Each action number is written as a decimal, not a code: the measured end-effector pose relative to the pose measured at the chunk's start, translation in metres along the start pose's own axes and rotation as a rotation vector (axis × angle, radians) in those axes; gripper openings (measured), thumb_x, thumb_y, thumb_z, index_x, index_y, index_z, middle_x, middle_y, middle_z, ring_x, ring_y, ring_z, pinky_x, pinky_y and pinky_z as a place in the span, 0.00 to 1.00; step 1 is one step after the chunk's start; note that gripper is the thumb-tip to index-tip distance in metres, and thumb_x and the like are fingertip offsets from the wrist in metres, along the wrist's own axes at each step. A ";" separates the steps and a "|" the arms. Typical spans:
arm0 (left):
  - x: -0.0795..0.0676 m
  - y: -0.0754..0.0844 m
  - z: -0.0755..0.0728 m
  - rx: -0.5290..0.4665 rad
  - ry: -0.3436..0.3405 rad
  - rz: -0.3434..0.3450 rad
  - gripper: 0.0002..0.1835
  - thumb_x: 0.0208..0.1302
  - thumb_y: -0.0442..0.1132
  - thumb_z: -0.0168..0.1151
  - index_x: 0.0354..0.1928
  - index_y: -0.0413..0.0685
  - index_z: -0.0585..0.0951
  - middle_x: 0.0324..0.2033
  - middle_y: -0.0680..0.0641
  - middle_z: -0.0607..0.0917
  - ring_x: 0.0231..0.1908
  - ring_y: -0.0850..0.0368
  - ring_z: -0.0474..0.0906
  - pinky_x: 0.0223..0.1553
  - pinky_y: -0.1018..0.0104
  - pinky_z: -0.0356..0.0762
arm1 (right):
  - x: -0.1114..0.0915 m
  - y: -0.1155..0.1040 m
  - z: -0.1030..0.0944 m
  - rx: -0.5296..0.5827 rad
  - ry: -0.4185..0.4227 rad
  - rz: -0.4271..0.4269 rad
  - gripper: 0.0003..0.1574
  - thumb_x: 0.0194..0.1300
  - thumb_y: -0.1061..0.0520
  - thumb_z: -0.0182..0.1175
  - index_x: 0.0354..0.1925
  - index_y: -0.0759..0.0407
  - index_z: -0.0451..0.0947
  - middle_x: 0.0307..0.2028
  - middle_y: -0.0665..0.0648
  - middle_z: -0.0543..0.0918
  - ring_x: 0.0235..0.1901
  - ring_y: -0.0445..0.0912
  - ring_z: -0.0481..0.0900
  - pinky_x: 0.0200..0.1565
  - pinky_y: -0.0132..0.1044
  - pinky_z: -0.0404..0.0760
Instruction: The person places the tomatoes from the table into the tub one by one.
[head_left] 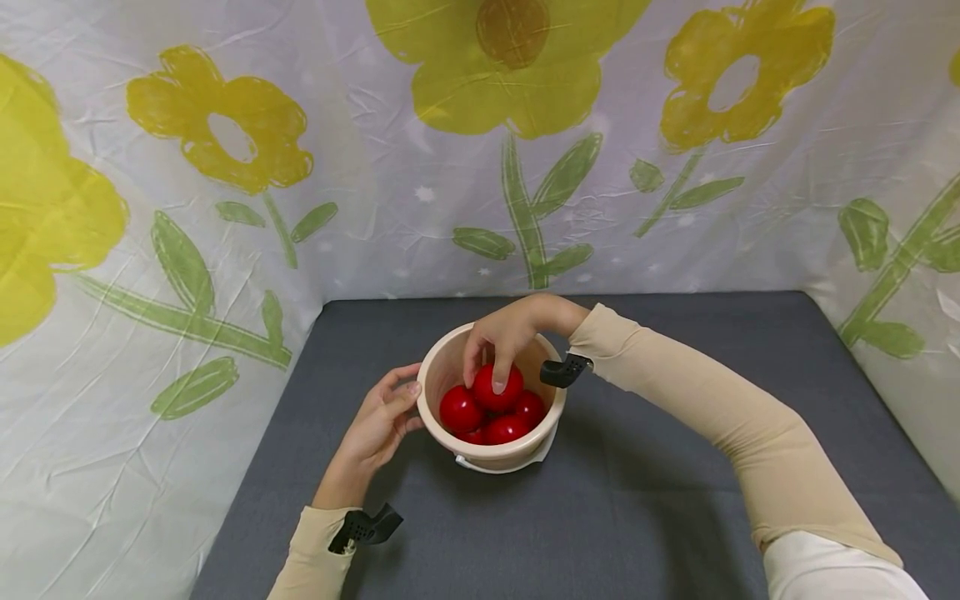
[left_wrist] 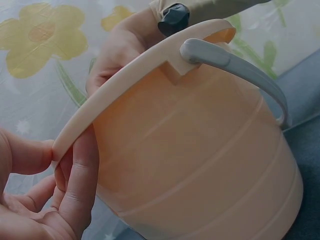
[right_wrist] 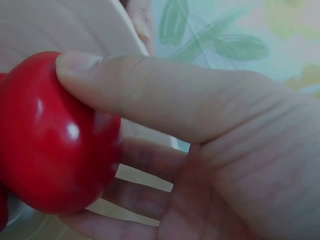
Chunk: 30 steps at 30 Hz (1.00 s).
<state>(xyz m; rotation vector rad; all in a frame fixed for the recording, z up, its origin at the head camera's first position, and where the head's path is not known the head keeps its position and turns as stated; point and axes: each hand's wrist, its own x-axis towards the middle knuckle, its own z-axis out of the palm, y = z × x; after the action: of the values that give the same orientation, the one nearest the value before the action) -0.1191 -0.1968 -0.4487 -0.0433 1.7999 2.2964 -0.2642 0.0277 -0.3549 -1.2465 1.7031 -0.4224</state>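
A cream bucket (head_left: 431, 379) stands on the dark table, with several shiny red balls (head_left: 461, 408) in it. At its left side my left hand (head_left: 381, 421) pinches the rim, thumb on top and fingers bent beneath the lip, as the left wrist view shows (left_wrist: 70, 195). From the far side my right hand (head_left: 508, 329) reaches down inside the bucket. Its thumb and fingers hold a red ball (right_wrist: 55, 145) that sits above the others. The lower balls are partly hidden by this one and by the bucket wall.
The bucket's pale handle (head_left: 498, 468) hangs down at the near side. Dark grey cloth (head_left: 600, 525) covers the table. A white curtain with yellow flowers (head_left: 360, 200) rises behind and along both sides. A black wrist camera (head_left: 363, 527) is strapped on each beige sleeve.
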 end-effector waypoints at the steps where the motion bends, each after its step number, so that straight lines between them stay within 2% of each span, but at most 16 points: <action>1: 0.000 0.000 0.000 0.003 0.001 -0.001 0.25 0.73 0.31 0.51 0.68 0.38 0.59 0.44 0.51 0.81 0.37 0.62 0.82 0.33 0.70 0.85 | 0.000 0.000 0.001 -0.004 0.001 0.008 0.25 0.58 0.59 0.69 0.55 0.55 0.81 0.53 0.55 0.83 0.51 0.47 0.77 0.54 0.38 0.83; 8: 0.000 0.000 0.000 0.010 0.003 -0.004 0.25 0.73 0.30 0.51 0.69 0.38 0.59 0.44 0.51 0.82 0.38 0.61 0.82 0.34 0.69 0.86 | 0.002 0.003 0.003 0.002 0.010 0.029 0.25 0.58 0.60 0.68 0.56 0.57 0.81 0.53 0.57 0.83 0.52 0.48 0.77 0.55 0.38 0.82; 17: -0.002 0.000 0.000 -0.011 -0.003 -0.001 0.24 0.73 0.30 0.50 0.68 0.39 0.59 0.42 0.53 0.82 0.37 0.63 0.82 0.33 0.70 0.85 | 0.000 0.001 0.002 0.019 0.077 -0.010 0.26 0.59 0.61 0.67 0.57 0.64 0.79 0.56 0.66 0.82 0.59 0.57 0.77 0.62 0.37 0.78; 27: -0.001 0.000 0.003 0.002 -0.003 -0.001 0.24 0.73 0.30 0.50 0.68 0.38 0.59 0.41 0.53 0.82 0.38 0.62 0.82 0.33 0.69 0.85 | -0.004 0.001 0.004 0.002 0.088 -0.021 0.24 0.61 0.60 0.66 0.57 0.60 0.80 0.56 0.63 0.83 0.59 0.57 0.77 0.60 0.36 0.79; 30: -0.001 0.003 0.004 0.059 0.019 -0.011 0.24 0.72 0.31 0.51 0.68 0.37 0.61 0.39 0.54 0.84 0.38 0.62 0.81 0.35 0.68 0.85 | -0.009 0.001 0.005 -0.018 0.133 -0.030 0.22 0.61 0.59 0.65 0.55 0.56 0.81 0.54 0.59 0.84 0.57 0.55 0.79 0.59 0.36 0.79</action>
<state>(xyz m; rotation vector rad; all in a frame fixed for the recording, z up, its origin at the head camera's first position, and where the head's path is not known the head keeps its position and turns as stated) -0.1179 -0.1935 -0.4445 -0.0654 1.8703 2.2415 -0.2597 0.0370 -0.3537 -1.2829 1.8048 -0.5191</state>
